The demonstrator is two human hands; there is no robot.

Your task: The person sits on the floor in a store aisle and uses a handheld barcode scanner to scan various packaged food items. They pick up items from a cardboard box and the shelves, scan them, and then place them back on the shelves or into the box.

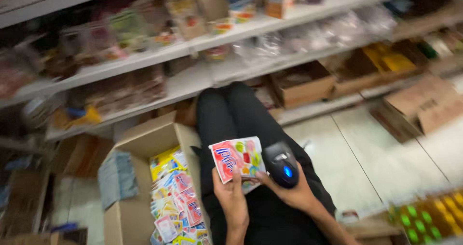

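Note:
My left hand (233, 197) holds a flat, colourful snack packet (237, 159), red, white and green, face up over my lap. My right hand (295, 193) grips a black handheld scanner (281, 164) with a blue light, right beside the packet's right edge. Both hands are above my black-trousered legs (231, 111). To my left an open cardboard box (144, 143) holds several more packets of the same kind (176, 201).
White shop shelves (202, 76) in front carry bagged goods and open cartons. A brown carton (424, 107) lies on the tiled floor at right. Green and yellow bottle caps (429, 216) show at bottom right. More boxes stand at far left.

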